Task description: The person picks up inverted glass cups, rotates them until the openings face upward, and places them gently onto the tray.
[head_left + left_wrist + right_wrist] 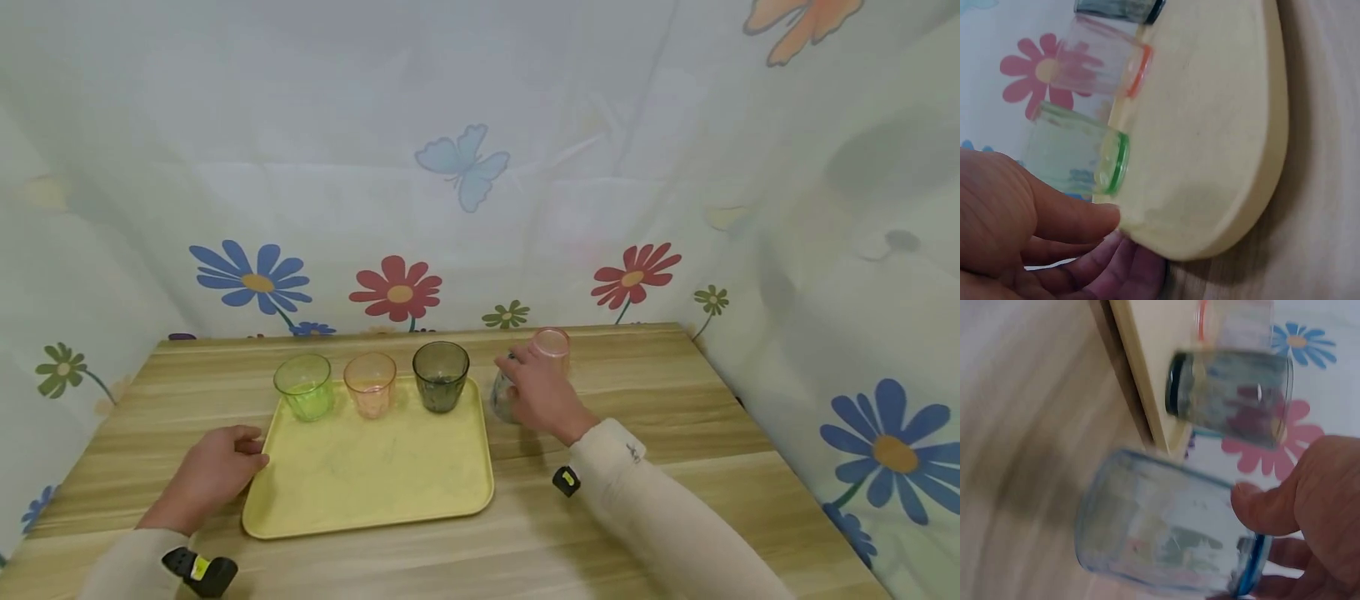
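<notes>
My right hand (546, 393) grips a clear, blue-tinted glass tumbler (1160, 531) by its thick blue base, thumb on one side and fingers on the other. The tumbler is upside down, just right of the yellow tray (375, 475). Whether its rim touches the table cannot be told. With thumb and fingers, my left hand (213, 468) pinches the tray's left edge. Along the tray's far side stand a green glass (306, 390), an orange-pink glass (371, 387) and a dark grey glass (441, 379), all upright.
Behind my right hand stands a pink glass (552, 340), partly hidden by the hand. The wood-grain table (675, 467) ends at a pale curtain (337, 167) printed with flowers and butterflies, which also hangs along both sides.
</notes>
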